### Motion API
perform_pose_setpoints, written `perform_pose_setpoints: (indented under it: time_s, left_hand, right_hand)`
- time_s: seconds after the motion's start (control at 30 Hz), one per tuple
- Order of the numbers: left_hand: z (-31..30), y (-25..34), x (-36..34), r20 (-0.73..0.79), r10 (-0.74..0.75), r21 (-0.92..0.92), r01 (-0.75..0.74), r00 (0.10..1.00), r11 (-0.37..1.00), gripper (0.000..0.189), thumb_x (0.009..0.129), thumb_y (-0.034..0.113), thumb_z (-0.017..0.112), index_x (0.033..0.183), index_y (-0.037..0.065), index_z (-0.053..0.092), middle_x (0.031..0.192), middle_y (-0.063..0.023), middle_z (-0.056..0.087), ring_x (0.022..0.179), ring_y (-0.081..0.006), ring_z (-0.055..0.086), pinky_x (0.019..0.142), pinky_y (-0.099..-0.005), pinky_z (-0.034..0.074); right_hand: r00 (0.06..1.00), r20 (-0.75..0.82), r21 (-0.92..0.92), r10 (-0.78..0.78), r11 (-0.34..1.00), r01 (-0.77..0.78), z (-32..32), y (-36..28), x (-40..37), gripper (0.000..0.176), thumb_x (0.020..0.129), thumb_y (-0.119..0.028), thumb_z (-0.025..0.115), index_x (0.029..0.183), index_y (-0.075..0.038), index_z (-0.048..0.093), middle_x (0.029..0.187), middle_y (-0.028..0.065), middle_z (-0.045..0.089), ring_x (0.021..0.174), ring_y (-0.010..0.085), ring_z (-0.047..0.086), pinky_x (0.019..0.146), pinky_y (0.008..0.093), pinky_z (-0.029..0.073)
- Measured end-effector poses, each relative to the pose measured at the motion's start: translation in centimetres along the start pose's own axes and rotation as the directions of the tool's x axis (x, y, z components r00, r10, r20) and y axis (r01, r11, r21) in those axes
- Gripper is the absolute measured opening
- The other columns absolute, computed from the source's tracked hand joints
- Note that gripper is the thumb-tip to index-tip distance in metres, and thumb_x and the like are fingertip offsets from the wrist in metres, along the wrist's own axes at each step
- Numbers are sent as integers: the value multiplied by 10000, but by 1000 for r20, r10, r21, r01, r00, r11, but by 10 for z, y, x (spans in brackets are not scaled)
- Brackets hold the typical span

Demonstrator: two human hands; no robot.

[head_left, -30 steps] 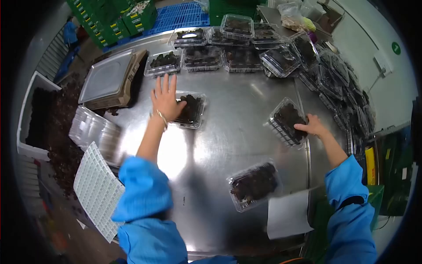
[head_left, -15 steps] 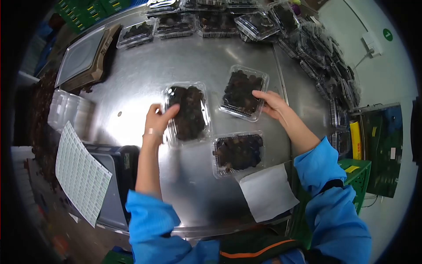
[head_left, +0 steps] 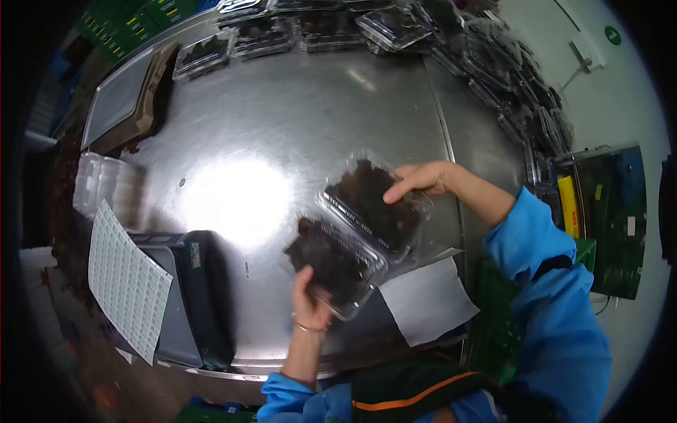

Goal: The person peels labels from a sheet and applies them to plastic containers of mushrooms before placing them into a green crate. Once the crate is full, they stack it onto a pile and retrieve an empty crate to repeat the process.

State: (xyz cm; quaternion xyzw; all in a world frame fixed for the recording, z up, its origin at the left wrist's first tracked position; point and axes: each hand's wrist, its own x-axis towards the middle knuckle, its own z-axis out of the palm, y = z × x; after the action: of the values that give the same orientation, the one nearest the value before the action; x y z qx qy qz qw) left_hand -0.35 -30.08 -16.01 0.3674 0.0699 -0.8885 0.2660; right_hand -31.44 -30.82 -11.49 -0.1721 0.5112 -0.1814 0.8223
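My left hand [head_left: 310, 304] grips the near side of a clear plastic punnet [head_left: 335, 264] filled with dark, lumpy produce, thumb over its lid. Up and to the right, my right hand [head_left: 427, 180] holds a second such punnet [head_left: 374, 204] by its right edge, thumb on top. The two punnets are tilted and lie side by side, their long edges meeting. A clear plastic edge shows under the right one; the rest there is hidden. A sheet of white paper [head_left: 429, 302] lies just right of the left punnet.
Filled punnets [head_left: 262, 37] line the back of the metal table [head_left: 303, 113], with a heap of them [head_left: 493, 60] at the right. At left are a scale [head_left: 121, 99], empty clear trays [head_left: 102, 185], a label sheet [head_left: 127, 285] and a dark machine [head_left: 208, 296]. A green crate [head_left: 585, 254] stands right.
My left hand has brought its punnet right and nearer to me. My right hand has shifted its punnet nearer, against the other. The third punnet, in front before, is now mostly covered.
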Motion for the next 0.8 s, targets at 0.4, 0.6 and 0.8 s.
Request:
perform_pose_setpoints:
  time_s: [0.4,0.6,0.8]
  left_hand:
    - [290,-95,-62,684,-375,579,-153,626,801,360,797,207,545,1095,9,507,1039,-131,576,930,-246,572,823,-370,472]
    - [276,-379,-90,163,-957,979,81,238,187,273,777,205,603,1007,65,559,958,-66,605,855,-152,589,717,-342,498]
    - [160,-556,6,-314,-873,934,-43,373,-354,338,820,251,553,1096,61,507,1011,-81,597,898,-209,584,776,-374,474]
  right_hand:
    - [410,-501,336,-762,265,904,44,190,-318,299,802,-125,519,1049,45,514,1035,178,574,837,256,594,760,396,494]
    - [-226,-974,-225,29,48,973,149,501,-365,323,760,-246,566,941,21,548,931,144,597,794,235,586,711,366,473]
    - [217,-965,162,149,-315,935,143,631,-306,428,785,-162,557,1166,0,451,1140,127,534,1012,269,535,915,408,397]
